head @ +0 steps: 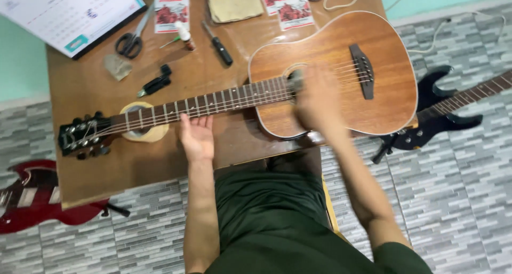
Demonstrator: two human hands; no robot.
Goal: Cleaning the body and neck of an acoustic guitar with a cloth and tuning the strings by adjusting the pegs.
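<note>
Lying flat on its back across the wooden table, the acoustic guitar had its headstock toward my left and its neck propped on a roll of tape, the body reaching past the table's right edge. I judged it light and hollow, stiff along the neck yet easily dented on its glossy top, with strings that would bite into bare fingertips; the neck and the waist of the body seemed the safest places to hold it. My left hand lay just under the neck around mid-fretboard, palm up, fingers released and slightly curled, touching the neck's underside without clasping it. My right hand sat over the strings beside the sound hole, forearm angled up from my lap, but it was blurred, so I could not tell whether those fingers were clenched or loose. Farther back on the table lay scissors, a screwdriver, a small bottle, a folded cloth and a calendar. On the tiled floor rested a black electric guitar and a red one.
</note>
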